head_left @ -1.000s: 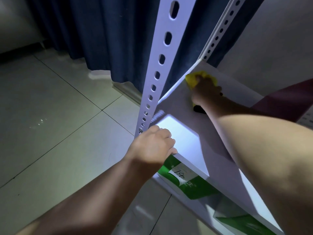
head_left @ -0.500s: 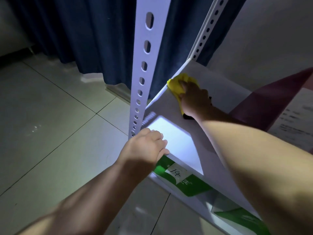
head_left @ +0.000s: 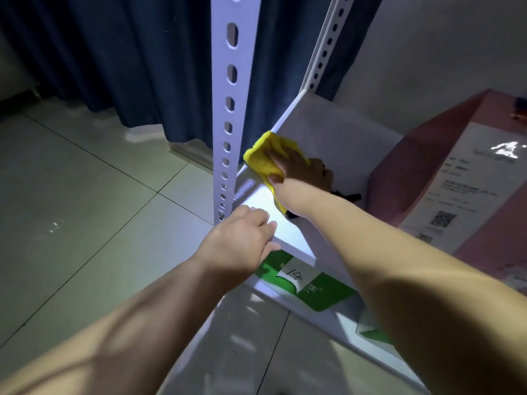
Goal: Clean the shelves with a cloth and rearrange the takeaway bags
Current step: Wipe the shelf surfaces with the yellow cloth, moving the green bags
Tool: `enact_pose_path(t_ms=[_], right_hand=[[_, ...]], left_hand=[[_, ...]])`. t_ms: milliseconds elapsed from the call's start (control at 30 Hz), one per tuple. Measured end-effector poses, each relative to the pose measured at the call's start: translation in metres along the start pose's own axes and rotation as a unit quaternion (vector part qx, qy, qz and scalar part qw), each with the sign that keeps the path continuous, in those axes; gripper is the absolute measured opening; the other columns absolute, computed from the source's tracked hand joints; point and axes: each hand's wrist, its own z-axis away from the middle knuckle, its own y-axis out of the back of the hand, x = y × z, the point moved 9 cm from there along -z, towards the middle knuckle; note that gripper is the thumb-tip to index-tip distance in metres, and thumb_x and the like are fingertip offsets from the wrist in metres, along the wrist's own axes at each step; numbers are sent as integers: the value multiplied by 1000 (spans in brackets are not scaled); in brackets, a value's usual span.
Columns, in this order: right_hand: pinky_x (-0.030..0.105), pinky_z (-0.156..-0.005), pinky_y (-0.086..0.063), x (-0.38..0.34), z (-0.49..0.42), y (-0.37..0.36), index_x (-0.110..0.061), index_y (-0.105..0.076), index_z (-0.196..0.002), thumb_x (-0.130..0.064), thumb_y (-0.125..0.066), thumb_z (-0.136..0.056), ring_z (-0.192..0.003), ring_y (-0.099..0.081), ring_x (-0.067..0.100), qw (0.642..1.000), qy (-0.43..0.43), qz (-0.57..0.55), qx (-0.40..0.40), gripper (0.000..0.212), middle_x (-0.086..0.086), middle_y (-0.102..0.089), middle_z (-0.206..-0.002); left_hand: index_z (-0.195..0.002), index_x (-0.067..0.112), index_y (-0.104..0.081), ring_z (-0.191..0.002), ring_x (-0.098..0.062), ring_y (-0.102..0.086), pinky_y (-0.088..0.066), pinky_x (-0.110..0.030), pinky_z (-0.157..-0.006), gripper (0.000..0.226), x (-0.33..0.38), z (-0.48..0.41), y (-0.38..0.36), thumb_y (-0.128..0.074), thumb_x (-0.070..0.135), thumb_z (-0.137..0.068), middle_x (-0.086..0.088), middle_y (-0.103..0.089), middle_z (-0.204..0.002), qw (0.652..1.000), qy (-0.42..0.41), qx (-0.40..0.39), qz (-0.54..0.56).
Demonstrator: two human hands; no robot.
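My right hand point(head_left: 302, 171) holds a yellow cloth point(head_left: 263, 156) and presses it down on the white shelf point(head_left: 336, 132), at the shelf's left edge just behind the front upright. My left hand point(head_left: 242, 242) grips the shelf's front left corner, with the fingers curled over the edge. On the right part of the same shelf stands a pink takeaway bag point(head_left: 427, 172) with a printed receipt on it. One level down lies a green and white bag point(head_left: 319, 292) with a label that reads 14. A small black item point(head_left: 349, 196) pokes out from under my right wrist.
The perforated white front upright point(head_left: 225, 109) rises just left of my hands, and a second upright point(head_left: 325, 52) stands at the shelf's back corner. A dark blue curtain point(head_left: 128, 58) hangs behind. Pale tiled floor point(head_left: 85, 223) lies to the left, a grey wall point(head_left: 442, 52) behind the shelf.
My right hand has drawn the cloth along the shelf's left edge from the back corner toward the front upright. My left hand has kept its grip on the front corner.
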Motion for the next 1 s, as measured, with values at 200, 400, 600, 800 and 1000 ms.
enact_pose_path(t_ms=[200, 400, 600, 800, 1000], right_hand=[[48, -98, -35, -4, 30, -7, -49, -30, -136, -47, -41, -91, -121, -39, 36, 996, 56, -64, 0, 46, -8, -37, -144], [42, -85, -35, 5, 102, -4, -49, -39, -133, -42, -43, -95, -112, -41, 33, 996, 42, -50, 54, 39, -14, -37, -142], [42, -92, -34, 26, 171, -18, -46, -43, -132, -34, -43, -96, -119, -41, 30, 994, 71, -78, 25, 39, -12, -38, -144], [37, -58, -50, 100, 260, -49, -34, -67, -104, -26, -63, -74, -75, -62, 34, 990, 80, -79, 82, 31, -3, -67, -111], [45, -85, -50, 238, 336, -101, -37, -60, -121, -26, -55, -87, -106, -57, 36, 991, -33, -123, -39, 36, -4, -57, -131]], left_hand=[[-120, 4, -59, -115, -38, -51, -44, -42, -95, 46, 9, 21, 0, -51, 32, -86, -18, -55, -128, 995, 23, -94, 22], [-94, 12, -70, -94, -33, -60, -55, -39, -71, 44, 16, 67, 2, -39, 37, -77, -11, -65, -104, 994, 84, -68, 30], [-92, 17, -69, -81, -30, -58, -52, -32, -63, 36, 52, 119, -26, -44, 39, -79, -1, -64, -92, 990, 79, -63, 103], [-101, 18, -70, -87, -31, -60, -53, -36, -72, 28, 116, 134, -60, -54, 34, -84, 1, -66, -95, 985, 96, -101, 104], [-114, 18, -66, -104, -28, -53, -48, -34, -82, 28, 217, 132, -108, -60, 27, -88, 0, -63, -111, 977, 112, -112, 140]])
